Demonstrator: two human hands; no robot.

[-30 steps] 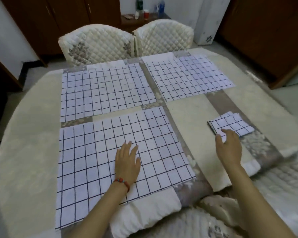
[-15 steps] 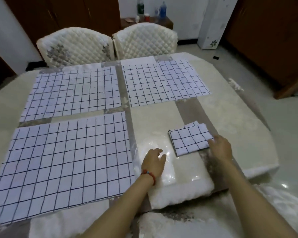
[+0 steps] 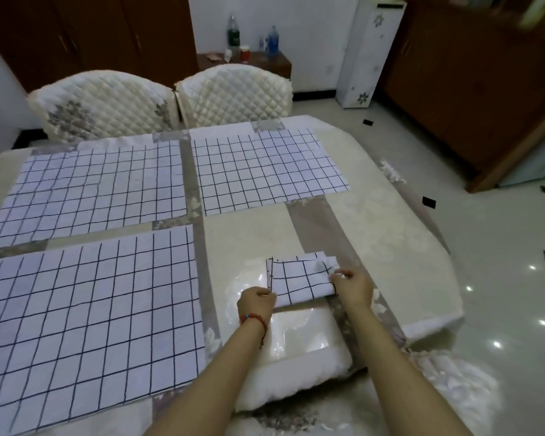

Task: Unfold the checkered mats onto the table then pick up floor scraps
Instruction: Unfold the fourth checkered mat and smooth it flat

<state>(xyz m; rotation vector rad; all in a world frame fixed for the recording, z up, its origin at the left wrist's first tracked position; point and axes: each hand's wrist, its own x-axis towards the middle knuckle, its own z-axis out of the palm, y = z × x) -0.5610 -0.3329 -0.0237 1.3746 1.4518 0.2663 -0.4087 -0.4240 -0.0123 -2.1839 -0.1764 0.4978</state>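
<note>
Three white checkered mats lie flat on the table (image 3: pixel 390 234): one at the back left (image 3: pixel 92 190), one at the back right (image 3: pixel 265 171), one at the near left (image 3: pixel 85 319). A fourth mat, still folded (image 3: pixel 299 280), rests near the table's front right. My left hand (image 3: pixel 256 305) pinches its near left corner. Its right edge is gripped by my right hand (image 3: pixel 353 286), fingers curled over the top layer.
Two quilted cream chairs (image 3: pixel 107 105) (image 3: pixel 236 92) stand behind the table. A small dark side table with bottles (image 3: pixel 249 58) is by the back wall. Dark scraps (image 3: pixel 428 202) lie on the shiny floor at the right, beside wooden cabinets (image 3: pixel 472 83).
My left hand moved right from the near left mat to the folded mat. My right hand closed on that mat's right edge. The view shifted right.
</note>
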